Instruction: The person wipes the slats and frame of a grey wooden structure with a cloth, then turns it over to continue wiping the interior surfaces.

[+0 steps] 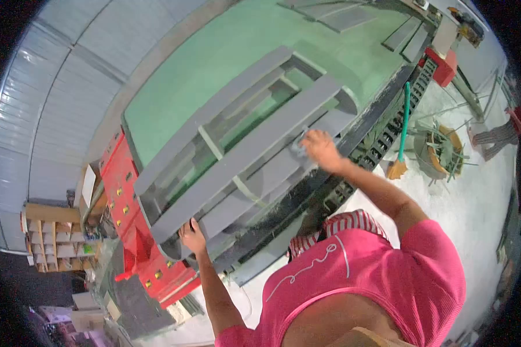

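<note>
A long grey shelf-like frame with curved ends and cross pieces lies on the green table top. At its near left corner, my left hand is closed around the edge, thumb up. My right hand is closed over a small blue-grey pad or cloth, pressed against the lower grey panel toward the frame's right end. What the pad is made of cannot be made out under the fingers.
A red machine part stands at the table's left end. Loose grey boards lie at the far side. On the floor to the right are a green-handled broom and a bin of offcuts. A chain-like rail runs along the near edge.
</note>
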A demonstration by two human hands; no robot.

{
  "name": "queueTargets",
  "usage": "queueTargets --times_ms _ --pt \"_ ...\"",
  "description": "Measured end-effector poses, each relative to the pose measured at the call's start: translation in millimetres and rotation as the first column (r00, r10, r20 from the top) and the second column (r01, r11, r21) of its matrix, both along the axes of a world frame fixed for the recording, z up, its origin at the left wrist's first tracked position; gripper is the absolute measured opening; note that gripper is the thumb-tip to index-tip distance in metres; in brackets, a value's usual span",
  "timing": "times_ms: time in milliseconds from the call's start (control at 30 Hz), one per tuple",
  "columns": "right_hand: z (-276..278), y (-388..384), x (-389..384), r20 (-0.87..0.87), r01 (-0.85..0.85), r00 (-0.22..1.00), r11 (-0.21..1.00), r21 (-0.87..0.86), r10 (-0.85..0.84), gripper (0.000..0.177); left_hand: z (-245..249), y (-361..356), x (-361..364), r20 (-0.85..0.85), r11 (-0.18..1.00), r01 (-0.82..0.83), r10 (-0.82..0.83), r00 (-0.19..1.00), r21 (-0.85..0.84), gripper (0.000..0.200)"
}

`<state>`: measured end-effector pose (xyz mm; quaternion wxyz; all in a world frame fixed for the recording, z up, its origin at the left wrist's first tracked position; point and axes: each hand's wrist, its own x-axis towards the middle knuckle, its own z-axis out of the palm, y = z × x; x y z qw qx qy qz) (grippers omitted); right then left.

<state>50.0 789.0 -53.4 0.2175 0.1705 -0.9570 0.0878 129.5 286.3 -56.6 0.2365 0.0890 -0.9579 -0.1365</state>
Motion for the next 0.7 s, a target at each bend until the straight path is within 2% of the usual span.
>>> queueTargets --times_ms 33,67,100,133,167,200,233,300,333,400,433,500,533,633,700 --pt "-8.2 16.2 -5.0 0.021 -0.010 1.000 0.995 -0.102 0.013 0.026 1.5 1.4 1.9 0.001 1.000 0.003 -0.003 1.000 -0.005 0.027" --pt "11.4 30.6 -4.0 0.091 -0.001 0.996 0.978 -0.210 0.021 0.026 1.7 2.2 0.7 -0.009 1.000 0.002 -0.002 1.000 -0.006 0.027" --pt "1.1 49.0 -9.9 0.062 0.042 0.998 0.983 -0.177 -0.031 0.027 0.6 0.7 -0.5 -0.005 1.000 -0.026 0.026 1.000 -0.005 0.027" --pt "7.3 65.6 -10.6 0.208 0.129 0.974 0.974 -0.185 -0.089 0.027 -1.0 -2.3 -1.1 -0.017 1.000 0.012 -0.013 1.000 -0.015 0.028" --pt "19.7 75.0 -12.4 0.407 0.307 0.883 0.944 -0.125 -0.233 0.025 -2.3 -5.1 -1.1 -0.034 0.998 0.052 -0.053 0.998 -0.024 0.028" --pt "-6.9 103.7 -18.4 0.165 0.213 0.964 0.977 -0.017 -0.207 0.023 -2.8 -5.8 -0.3 -0.031 0.998 0.024 -0.025 0.999 -0.052 0.029" --pt "-6.3 124.8 -21.4 0.365 0.242 0.902 0.970 0.018 -0.232 0.025 -3.5 -7.2 2.0 -0.036 0.999 0.008 -0.009 0.999 -0.045 0.029" --pt "37.0 139.5 -19.9 0.467 0.080 0.884 0.986 -0.147 -0.003 0.028 -3.7 -5.5 -1.7 -0.075 0.999 0.022 -0.025 0.997 -0.042 0.029" --pt "60.2 140.5 -22.3 0.460 0.076 0.888 0.988 -0.137 -0.004 0.028 -1.5 -4.1 -3.2 -0.083 0.999 0.018 -0.021 0.996 -0.032 0.029" --pt "94.5 135.7 -33.1 0.264 0.076 0.964 0.973 -0.216 -0.017 0.029 4.5 -2.6 -0.7 -0.029 0.999 0.024 -0.023 0.999 0.031 0.031" --pt "100.9 136.9 -46.2 0.259 0.070 0.966 0.975 -0.210 -0.014 0.029 2.9 -2.7 -0.9 -0.034 0.999 0.019 -0.018 0.999 0.037 0.031" --pt "112.5 137.5 -73.8 0.240 0.254 0.953 0.922 -0.293 -0.186 0.031 3.8 -3.8 0.2 -0.006 1.000 -0.013 0.013 1.000 0.021 0.032" --pt "112.5 134.1 -80.6 0.233 0.247 0.956 0.924 -0.293 -0.181 0.031 5.1 -3.2 0.4 -0.014 1.000 -0.018 0.019 1.000 0.023 0.032" --pt "93.8 113.6 -100.0 0.165 0.265 0.958 0.944 -0.199 -0.234 0.029 6.5 -2.2 1.1 -0.013 0.999 -0.048 0.048 0.999 0.011 0.033" --pt "75.3 94.6 -108.3 0.125 0.368 0.920 0.929 0.046 -0.371 0.033 3.8 -3.1 0.4 0.032 0.996 -0.094 0.094 0.995 -0.001 0.034"
